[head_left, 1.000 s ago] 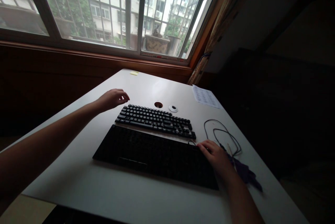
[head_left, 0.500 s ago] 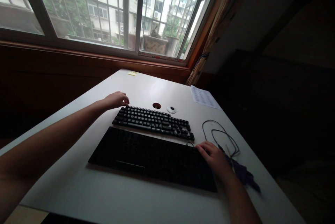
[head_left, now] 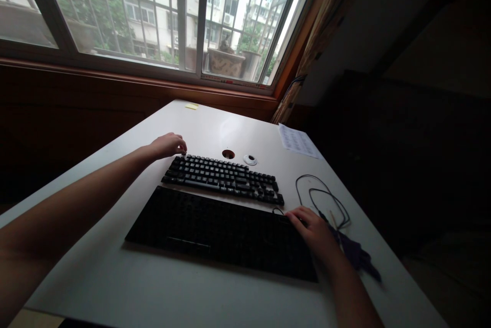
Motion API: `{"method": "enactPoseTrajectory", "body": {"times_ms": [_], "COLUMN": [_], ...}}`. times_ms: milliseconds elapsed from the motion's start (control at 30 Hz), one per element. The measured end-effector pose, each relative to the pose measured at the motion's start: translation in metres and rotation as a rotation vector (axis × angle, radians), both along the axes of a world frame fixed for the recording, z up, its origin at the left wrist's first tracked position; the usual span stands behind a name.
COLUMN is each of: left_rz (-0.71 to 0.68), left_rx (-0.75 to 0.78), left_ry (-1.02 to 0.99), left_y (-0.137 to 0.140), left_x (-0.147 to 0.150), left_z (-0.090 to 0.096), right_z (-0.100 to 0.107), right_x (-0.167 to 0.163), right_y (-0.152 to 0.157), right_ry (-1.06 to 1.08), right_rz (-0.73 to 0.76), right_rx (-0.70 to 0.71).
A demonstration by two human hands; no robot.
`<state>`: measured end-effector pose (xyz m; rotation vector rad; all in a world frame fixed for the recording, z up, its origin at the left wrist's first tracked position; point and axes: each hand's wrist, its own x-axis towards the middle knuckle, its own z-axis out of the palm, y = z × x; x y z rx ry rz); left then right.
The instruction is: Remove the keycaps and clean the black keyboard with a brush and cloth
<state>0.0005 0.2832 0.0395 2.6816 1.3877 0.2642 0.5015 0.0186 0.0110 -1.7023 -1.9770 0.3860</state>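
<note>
Rows of black keycaps (head_left: 224, 177) lie on the white table, laid out in the shape of a keyboard. My left hand (head_left: 171, 145) is at their far left corner, thumb and fingers pinched on what looks like a small dark keycap, mostly hidden. Nearer to me lies a wide, flat black keyboard base (head_left: 218, 233), its surface too dark to make out in detail. At its far right corner, my right hand (head_left: 309, 223) is closed over the edge, fingertips beside a small loop of black cable (head_left: 277, 210).
On the right, a coiled cable (head_left: 330, 197) runs by a dark purple cloth (head_left: 358, 254). Behind the keycaps are a round hole (head_left: 228, 154) in the table and a white ring-shaped cover (head_left: 250, 159). Printed paper (head_left: 299, 141) and a yellow note (head_left: 192, 106) lie farther back.
The view has shifted slightly, so the table things appear a little farther left. Both hands keep about the same places and grips.
</note>
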Motion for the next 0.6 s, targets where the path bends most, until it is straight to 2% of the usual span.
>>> {"method": "enactPoseTrajectory", "body": {"times_ms": [600], "left_rz": [0.04], "left_rx": [0.03], "left_ry": [-0.011], "left_y": [0.0076], "left_x": [-0.0092], "left_z": [-0.0072], "right_z": [-0.0028], "right_x": [0.0024], "right_y": [-0.0003], "right_ry": [0.026], "right_rz": [0.01], "right_rx": [-0.02]}}
